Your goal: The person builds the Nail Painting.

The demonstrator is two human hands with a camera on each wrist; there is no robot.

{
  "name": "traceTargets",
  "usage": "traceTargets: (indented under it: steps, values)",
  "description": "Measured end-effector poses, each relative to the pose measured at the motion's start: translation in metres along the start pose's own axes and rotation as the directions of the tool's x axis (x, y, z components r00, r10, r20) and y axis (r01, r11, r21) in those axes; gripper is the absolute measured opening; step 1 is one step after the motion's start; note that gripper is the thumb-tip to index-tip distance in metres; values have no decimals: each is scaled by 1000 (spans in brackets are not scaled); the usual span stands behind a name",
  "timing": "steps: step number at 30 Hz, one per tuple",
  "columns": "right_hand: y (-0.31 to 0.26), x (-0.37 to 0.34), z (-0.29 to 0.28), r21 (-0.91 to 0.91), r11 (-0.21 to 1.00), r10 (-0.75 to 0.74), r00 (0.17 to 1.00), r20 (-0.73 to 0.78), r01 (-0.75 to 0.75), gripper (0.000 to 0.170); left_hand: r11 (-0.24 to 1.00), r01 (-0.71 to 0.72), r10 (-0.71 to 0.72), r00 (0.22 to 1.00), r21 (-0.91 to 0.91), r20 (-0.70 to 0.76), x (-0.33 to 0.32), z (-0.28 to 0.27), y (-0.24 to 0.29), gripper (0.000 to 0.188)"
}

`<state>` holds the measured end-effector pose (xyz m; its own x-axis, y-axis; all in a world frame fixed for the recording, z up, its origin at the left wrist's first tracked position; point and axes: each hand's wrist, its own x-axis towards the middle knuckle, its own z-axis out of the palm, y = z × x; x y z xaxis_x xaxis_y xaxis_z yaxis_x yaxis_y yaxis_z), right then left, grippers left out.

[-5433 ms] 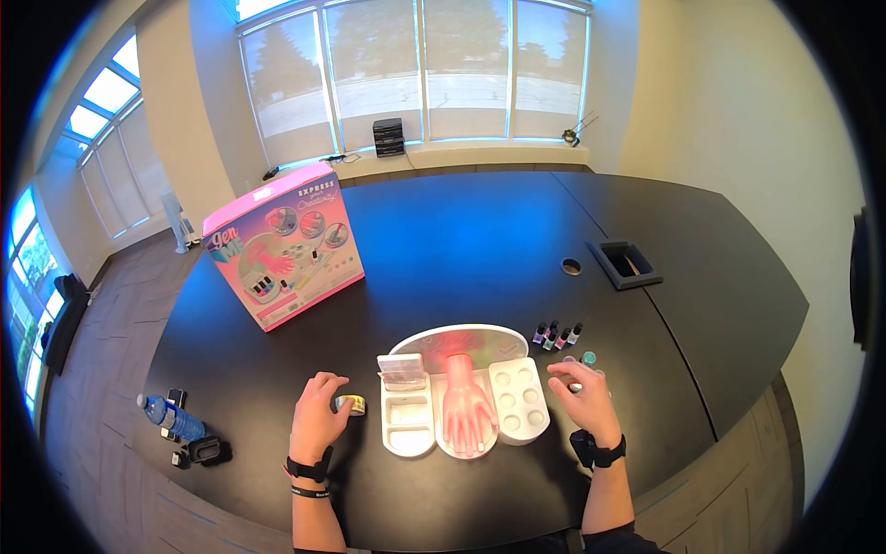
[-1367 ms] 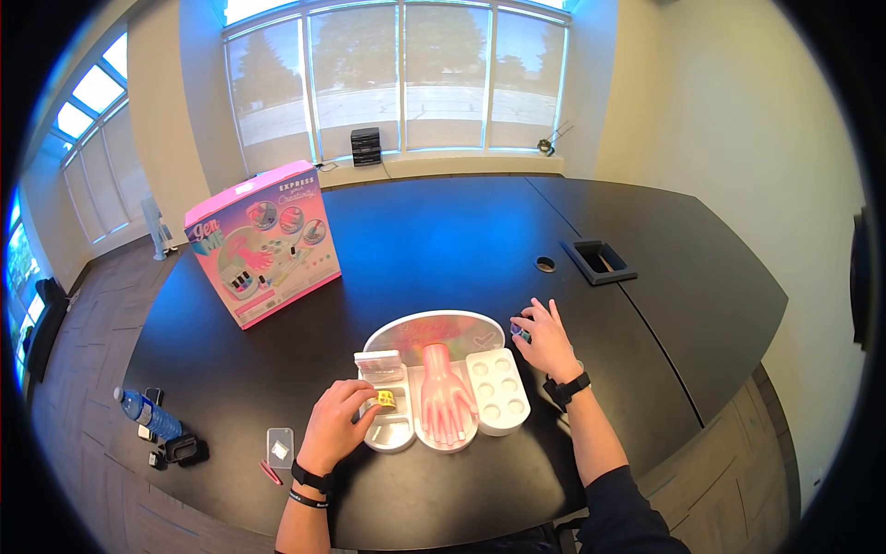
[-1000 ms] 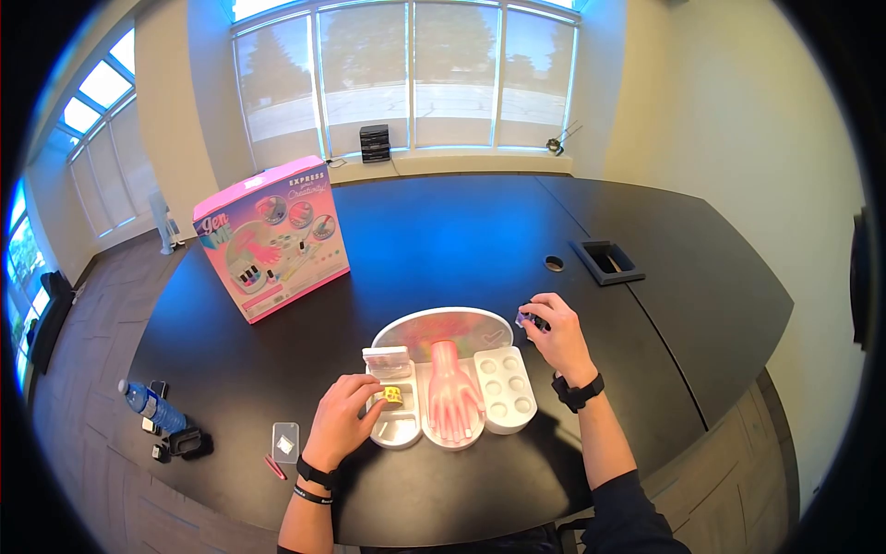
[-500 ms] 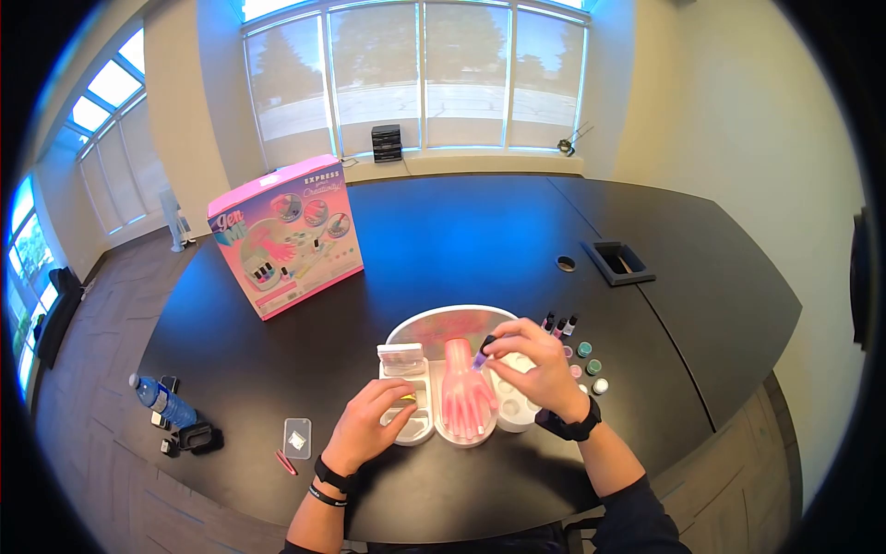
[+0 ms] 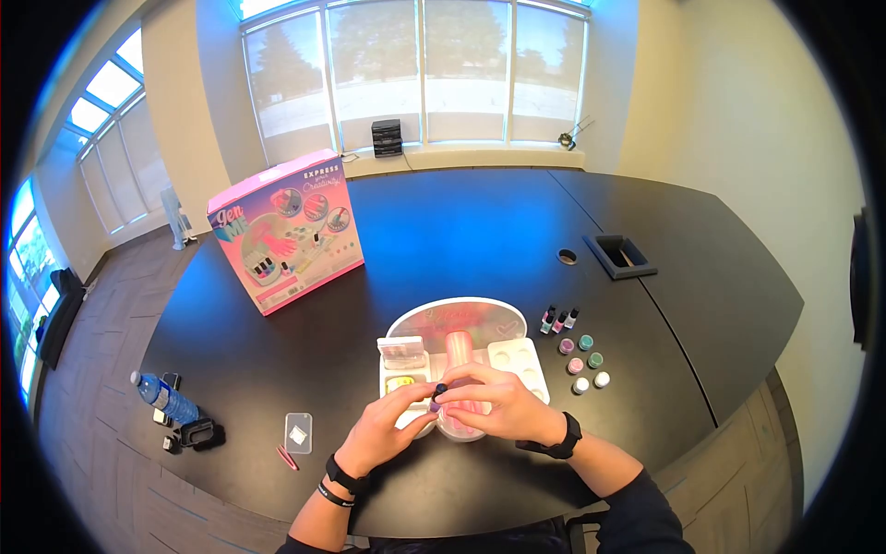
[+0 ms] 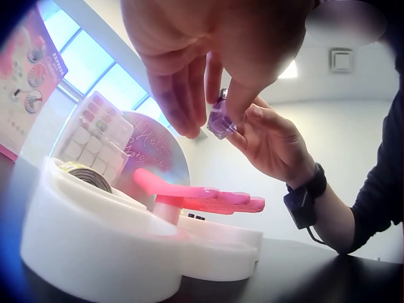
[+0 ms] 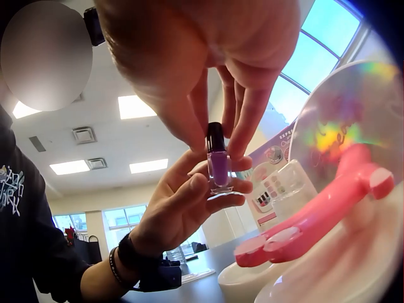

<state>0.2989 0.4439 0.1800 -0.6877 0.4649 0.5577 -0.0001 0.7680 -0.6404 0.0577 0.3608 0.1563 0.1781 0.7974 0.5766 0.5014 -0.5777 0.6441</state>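
Note:
In front of me, both hands meet at a small purple nail polish bottle [image 7: 219, 169] with a black cap. My right hand [image 5: 506, 404] pinches the cap from above. The thumb and fingers of my left hand [image 5: 378, 434] hold the glass body from below and the side. The bottle is upright in the right wrist view, above a pink model hand [image 6: 202, 194] that my hands partly hide in the head view. That model hand rests on a white manicure station [image 5: 519, 355] with a shiny oval back panel. A yellow patterned roll [image 5: 399, 382] sits in its left tray.
Right of the station stand several nail polish bottles [image 5: 559, 320] and small round pots [image 5: 595, 360]. At left lie a clear plastic case [image 5: 298, 434], pink tweezers [image 5: 288, 458] and a water bottle [image 5: 166, 399]. A pink product box [image 5: 288, 235] stands at the back left.
My right hand has picked up the purple polish bottle on the right and carried it left. My left hand has put the yellow roll into the tray, released it and taken hold of the bottle.

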Motion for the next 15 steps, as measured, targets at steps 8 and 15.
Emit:
traceTargets:
  steps: [8, 15]
  values:
    - [-6, 1, -4, -16, 999, -30, 999, 29, 30, 25, 1000, -3, 3, 1000, 11, -7, 0, -2, -8, 49]
    - [-3, 8, -37, -99, 995, -15, 999, -46, 11, 26, 992, 97, -98, 995, 76, 2, 3, -26, -13, 52]
